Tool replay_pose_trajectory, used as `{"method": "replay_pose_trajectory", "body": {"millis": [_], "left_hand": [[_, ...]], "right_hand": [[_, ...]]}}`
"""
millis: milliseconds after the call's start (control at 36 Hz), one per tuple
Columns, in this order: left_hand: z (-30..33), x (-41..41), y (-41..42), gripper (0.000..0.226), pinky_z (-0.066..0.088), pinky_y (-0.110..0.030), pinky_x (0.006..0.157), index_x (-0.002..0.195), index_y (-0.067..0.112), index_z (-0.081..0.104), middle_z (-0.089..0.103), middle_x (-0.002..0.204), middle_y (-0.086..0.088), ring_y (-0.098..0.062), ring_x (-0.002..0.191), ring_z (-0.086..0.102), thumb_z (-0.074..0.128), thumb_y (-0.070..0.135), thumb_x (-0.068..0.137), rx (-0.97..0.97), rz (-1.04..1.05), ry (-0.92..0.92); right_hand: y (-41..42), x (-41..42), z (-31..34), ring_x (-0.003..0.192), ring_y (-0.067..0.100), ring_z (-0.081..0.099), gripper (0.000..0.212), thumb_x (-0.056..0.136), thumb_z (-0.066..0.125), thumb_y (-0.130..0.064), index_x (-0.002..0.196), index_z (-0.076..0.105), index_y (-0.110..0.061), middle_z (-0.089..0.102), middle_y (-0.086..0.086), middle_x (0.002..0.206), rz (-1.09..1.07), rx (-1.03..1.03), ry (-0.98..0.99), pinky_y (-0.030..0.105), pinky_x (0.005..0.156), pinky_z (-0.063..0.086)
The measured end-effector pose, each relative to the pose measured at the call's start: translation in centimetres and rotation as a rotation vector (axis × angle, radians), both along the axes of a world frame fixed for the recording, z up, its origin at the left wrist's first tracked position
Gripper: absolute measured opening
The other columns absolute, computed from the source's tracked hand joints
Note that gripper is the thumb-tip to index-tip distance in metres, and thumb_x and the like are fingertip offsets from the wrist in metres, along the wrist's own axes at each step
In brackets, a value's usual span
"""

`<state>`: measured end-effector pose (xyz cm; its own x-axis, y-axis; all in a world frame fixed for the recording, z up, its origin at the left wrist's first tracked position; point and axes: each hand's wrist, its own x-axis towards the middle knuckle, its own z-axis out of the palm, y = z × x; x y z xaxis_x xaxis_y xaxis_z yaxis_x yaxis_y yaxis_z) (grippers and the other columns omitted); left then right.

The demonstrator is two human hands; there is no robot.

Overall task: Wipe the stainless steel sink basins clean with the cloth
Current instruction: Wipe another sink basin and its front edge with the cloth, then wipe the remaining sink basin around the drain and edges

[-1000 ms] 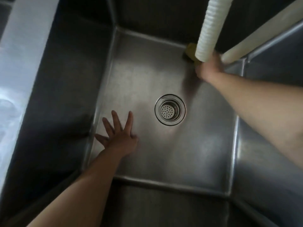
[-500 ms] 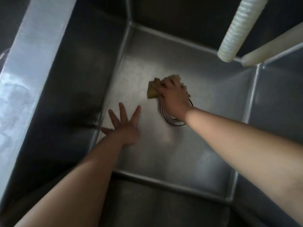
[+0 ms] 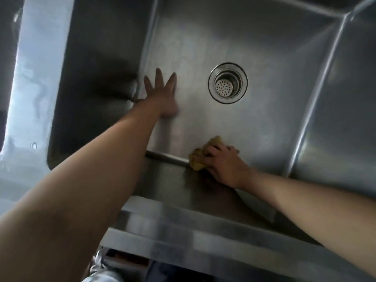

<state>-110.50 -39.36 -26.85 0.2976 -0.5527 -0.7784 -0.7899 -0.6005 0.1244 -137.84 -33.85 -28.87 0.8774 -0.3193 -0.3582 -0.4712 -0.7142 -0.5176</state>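
Two hands [image 3: 162, 94] [image 3: 222, 165], cloth [image 3: 205, 152], sink [image 3: 264, 47]

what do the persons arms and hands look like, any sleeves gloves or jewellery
Both forearms are bare as far up as the view reaches, with no sleeves showing. The left hand and right hand wear no gloves, and no rings, watch or bracelet are visible.

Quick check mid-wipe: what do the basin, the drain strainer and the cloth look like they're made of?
Basin: brushed stainless steel by its look, grey with soft streaky reflections and folded corners.
Strainer: shinier metal, probably polished steel, with a bright ring and a perforated cup.
Cloth: yellow, matte and crumpled in the right hand; soft fabric or possibly sponge, too blurred to tell.
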Motion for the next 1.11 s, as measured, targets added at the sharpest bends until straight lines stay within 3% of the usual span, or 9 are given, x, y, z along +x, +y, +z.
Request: {"method": "replay_pose_trajectory", "body": {"millis": [139,250,361,500,667,833,944,1028,1111], "left_hand": [[0.9,-0.4,0.5,0.093,0.008,-0.068,0.115,0.153,0.045,-0.003,-0.025,0.162,0.006,-0.036,0.148,-0.021,0.041,0.006,0.080,-0.014,0.012,-0.023],[2.4,-0.2,1.5,0.080,0.013,-0.060,0.119,0.155,0.040,0.006,-0.014,0.165,0.000,-0.039,0.150,-0.009,0.041,0.013,0.088,0.052,-0.052,0.025],[5.6,-0.3,3.1,0.068,0.030,-0.047,0.115,0.151,0.028,0.028,0.027,0.158,-0.012,-0.037,0.142,0.031,0.046,0.031,0.086,0.119,-0.094,0.092],[10.1,-1.0,5.8,0.055,0.029,-0.027,0.111,0.151,0.024,0.037,0.032,0.159,-0.005,-0.025,0.142,0.035,0.051,0.022,0.098,0.028,0.032,0.223],[16.3,-1.9,9.2,0.050,0.042,-0.028,0.100,0.144,0.027,0.047,0.048,0.147,-0.006,-0.026,0.122,0.055,0.059,0.025,0.095,-0.057,0.097,0.293],[24.3,-3.4,10.5,0.026,0.042,-0.022,0.057,0.118,0.033,0.067,0.068,0.094,0.005,-0.006,0.050,0.050,0.056,0.025,0.095,-0.433,0.355,0.442],[28.4,-5.7,10.7,0.023,0.049,-0.023,0.074,0.114,0.035,0.069,0.071,0.100,0.011,-0.007,0.084,0.065,0.060,0.027,0.094,-0.595,0.387,0.525],[30.3,-8.8,9.9,0.023,0.050,-0.015,0.079,0.113,0.032,0.068,0.070,0.108,0.008,-0.005,0.096,0.065,0.065,0.021,0.092,-0.594,0.283,0.649],[31.3,-12.8,8.7,0.030,0.051,-0.027,0.093,0.116,0.032,0.066,0.068,0.112,0.007,-0.010,0.104,0.063,0.071,0.022,0.088,-0.550,0.089,0.770]], "right_hand": [[-0.7,1.1,1.4,0.117,0.033,0.055,0.052,0.086,0.042,-0.041,0.128,0.065,-0.022,0.063,0.011,0.124,-0.048,0.392,0.306,0.037,0.105,0.037],[-1.5,1.1,3.3,0.120,0.022,0.056,0.032,0.092,0.060,-0.027,0.123,0.068,-0.026,0.064,-0.001,0.130,-0.241,0.601,0.424,0.035,0.106,0.041],[-1.9,0.5,6.3,0.107,0.015,0.061,0.035,0.088,0.062,-0.030,0.122,0.067,-0.035,0.067,-0.008,0.121,-0.352,0.678,0.507,0.030,0.099,0.046],[-2.2,-0.8,10.4,0.106,0.014,0.060,0.035,0.090,0.060,-0.025,0.123,0.066,-0.034,0.066,-0.004,0.124,-0.320,0.616,0.635,0.032,0.099,0.047],[-1.5,-2.5,17.4,0.103,0.014,0.063,0.032,0.092,0.062,-0.015,0.120,0.070,-0.027,0.070,-0.006,0.112,-0.474,0.607,0.491,0.024,0.092,0.046],[-0.9,-3.1,24.8,0.084,0.016,0.059,0.025,0.095,0.060,-0.010,0.114,0.069,-0.025,0.068,0.001,0.094,-1.037,0.514,0.058,0.014,0.060,0.043],[-0.2,-3.9,29.8,0.083,0.005,0.061,0.022,0.094,0.061,-0.006,0.113,0.069,-0.015,0.068,-0.003,0.098,-1.294,0.481,-0.227,0.001,0.064,0.042],[0.8,-5.6,32.8,0.097,0.008,0.064,0.018,0.093,0.064,-0.013,0.097,0.071,-0.029,0.072,-0.009,0.103,-1.414,0.467,-0.373,0.018,0.086,0.047],[2.5,-7.5,35.1,0.090,0.006,0.066,0.022,0.093,0.064,-0.008,0.087,0.071,-0.028,0.073,-0.012,0.090,-1.539,0.472,-0.514,0.026,0.088,0.048]]}}
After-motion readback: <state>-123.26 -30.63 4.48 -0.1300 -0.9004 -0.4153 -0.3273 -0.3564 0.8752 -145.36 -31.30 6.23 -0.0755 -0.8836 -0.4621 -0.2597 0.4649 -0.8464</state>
